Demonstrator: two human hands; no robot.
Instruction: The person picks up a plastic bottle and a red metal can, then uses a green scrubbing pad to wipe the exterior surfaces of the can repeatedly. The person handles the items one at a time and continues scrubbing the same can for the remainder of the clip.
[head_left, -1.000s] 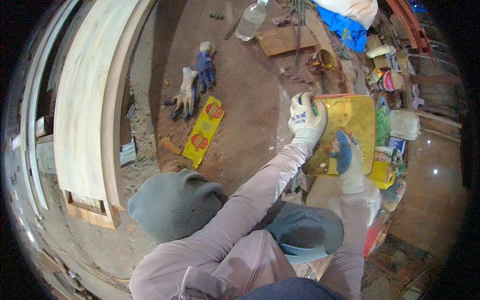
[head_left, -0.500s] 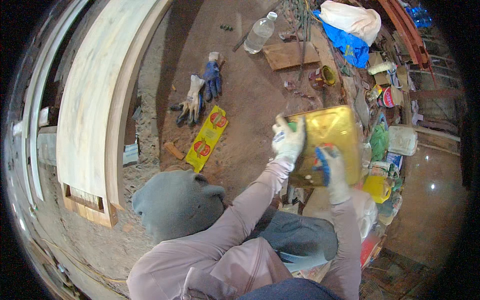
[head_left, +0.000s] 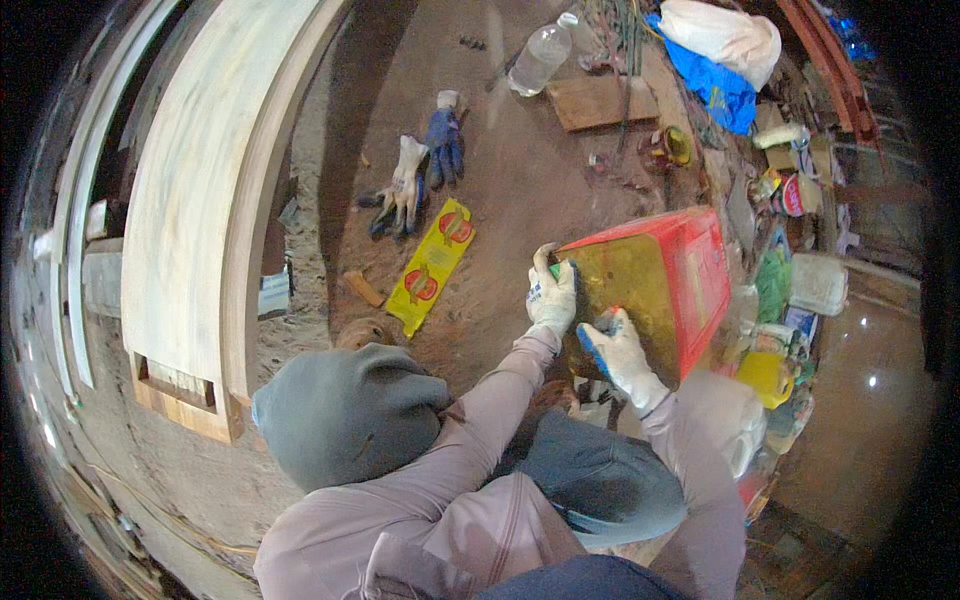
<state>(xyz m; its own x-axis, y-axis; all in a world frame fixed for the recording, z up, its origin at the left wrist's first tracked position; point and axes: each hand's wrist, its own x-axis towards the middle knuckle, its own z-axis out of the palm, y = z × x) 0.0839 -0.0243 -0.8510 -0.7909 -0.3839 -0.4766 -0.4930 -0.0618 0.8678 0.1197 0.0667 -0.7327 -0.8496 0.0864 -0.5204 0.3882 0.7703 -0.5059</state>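
Observation:
A rectangular metal tin (head_left: 632, 275), with a dull gold face and bright red side, is tilted in front of me. My left hand (head_left: 552, 298), in a white glove, is closed on its left edge, by a small green patch. At the lower part of the gold face is my right hand (head_left: 625, 358), in a white glove with blue on the palm side. Its fingers are bent around something small that shows orange at the fingertips; what it is I cannot make out. Whether that piece touches the tin is unclear.
A yellow printed packet (head_left: 432, 265) and a pair of blue and white gloves (head_left: 425, 165) lie on the dirt floor. Beyond are a water bottle (head_left: 540, 60) and a board (head_left: 600, 102). A long pale timber (head_left: 195, 200) runs along the left. Containers, including a yellow jug (head_left: 765, 378), crowd the right.
The tin has turned so that its red side shows on the right. My left hand has shifted slightly left and down, and my right hand left and down along the gold face.

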